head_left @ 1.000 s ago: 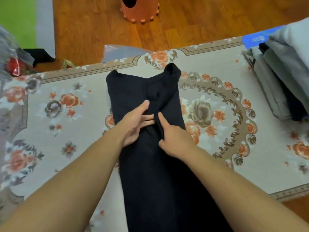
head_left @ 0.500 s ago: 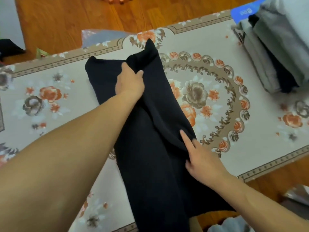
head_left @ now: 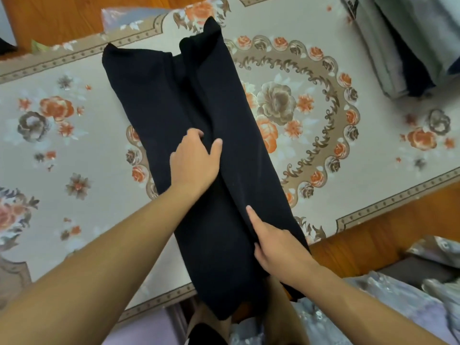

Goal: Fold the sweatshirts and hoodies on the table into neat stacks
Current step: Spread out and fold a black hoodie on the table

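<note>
A black sweatshirt (head_left: 174,100) lies folded into a long narrow strip down the middle of the table, its near end hanging over the front edge. My left hand (head_left: 195,161) sits on the middle of the strip, with curled fingers and thumb gripping a raised fold of the cloth. Nearer the front edge, my right hand (head_left: 276,247) holds the right-hand layer: the thumb lies straight on top and the other fingers are tucked out of sight under the fold.
The table carries a floral cloth (head_left: 74,135). A stack of folded grey and dark garments (head_left: 398,46) stands at the far right corner. Wooden floor (head_left: 373,235) shows past the front edge, and clear plastic bags (head_left: 410,295) lie at the lower right.
My left hand has come back from the far end of the sweatshirt to its middle. The lifted fold now lies flatter along the strip. My right hand stays near the front edge.
</note>
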